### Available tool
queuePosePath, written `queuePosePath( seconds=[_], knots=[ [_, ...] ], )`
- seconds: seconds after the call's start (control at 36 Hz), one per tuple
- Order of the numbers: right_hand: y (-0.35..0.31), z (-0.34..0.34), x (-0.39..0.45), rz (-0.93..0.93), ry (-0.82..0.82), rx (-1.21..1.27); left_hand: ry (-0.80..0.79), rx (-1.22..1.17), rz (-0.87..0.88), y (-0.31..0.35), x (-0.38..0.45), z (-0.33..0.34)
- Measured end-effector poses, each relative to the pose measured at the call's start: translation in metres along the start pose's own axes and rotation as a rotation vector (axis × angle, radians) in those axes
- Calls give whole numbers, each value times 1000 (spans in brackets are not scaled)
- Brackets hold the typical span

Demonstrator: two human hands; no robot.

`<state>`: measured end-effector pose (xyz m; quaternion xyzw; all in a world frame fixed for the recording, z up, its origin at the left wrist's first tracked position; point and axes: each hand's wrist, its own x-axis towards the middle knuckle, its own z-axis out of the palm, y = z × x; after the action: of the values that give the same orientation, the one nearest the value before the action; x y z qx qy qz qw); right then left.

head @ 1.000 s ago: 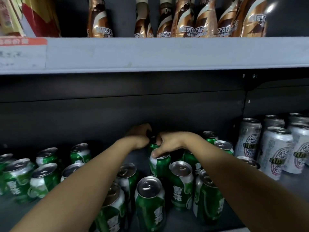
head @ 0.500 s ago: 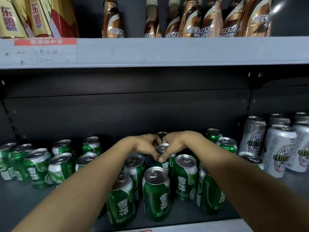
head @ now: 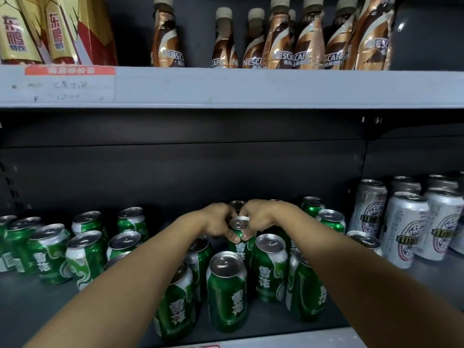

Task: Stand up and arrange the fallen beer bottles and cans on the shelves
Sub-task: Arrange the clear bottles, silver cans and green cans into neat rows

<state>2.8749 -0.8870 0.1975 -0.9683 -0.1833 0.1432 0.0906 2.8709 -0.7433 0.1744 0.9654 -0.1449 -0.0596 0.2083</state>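
Left hand (head: 217, 219) and right hand (head: 261, 218) both pinch same green can (head: 239, 237) near rim, fingers curled. Can upright, long axis vertical, mid-shelf inside green cluster; lower body hidden by front cans (head: 227, 290). Another can behind hands mostly hidden. Left group (head: 50, 249) upright, slightly tilted in wide-angle view. Silver cans (head: 404, 229) right, cut off at edge. Bare lower shelf (head: 30, 302) front-left. Coffee bottles (head: 278, 38) on upper shelf.

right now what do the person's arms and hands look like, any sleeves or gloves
Both forearms are bare right up to the frame edge: no sleeves show. The left hand and right hand wear no gloves, and no watch, bracelet or ring is visible.
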Motion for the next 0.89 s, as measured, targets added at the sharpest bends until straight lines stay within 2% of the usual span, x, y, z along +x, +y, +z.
queuePosePath(
  seconds=[0.11,0.22,0.31,0.42,0.47,0.53,0.61,0.67,0.81,0.89],
  knots=[
    [-4,-5,-12,15,-36,-47,137,68,-3,8,-5,-3],
    [-4,-7,-24,44,42,-54,224,45,28,23,-17,-6],
    [0,-11,-37,47,75,-42,71,16,8,32,-31,-7],
    [2,-7,-60,69,-49,-53,-257,83,-87,38,-54,-7],
    [0,-2,-65,62,-19,-62,-303,84,-84,39,-61,-4],
    [-7,2,-68,62,107,-111,-210,26,-37,39,-65,-2],
    [-24,7,-72,44,393,-227,36,-62,-24,32,-68,-7],
    [-37,13,-72,-3,476,-180,128,-50,-67,22,-72,-14],
    [-69,36,-67,-65,399,-99,273,5,-231,-6,-97,-16],
    [-83,44,-67,-65,313,-150,321,68,-321,-20,-116,-13]
  ],
)
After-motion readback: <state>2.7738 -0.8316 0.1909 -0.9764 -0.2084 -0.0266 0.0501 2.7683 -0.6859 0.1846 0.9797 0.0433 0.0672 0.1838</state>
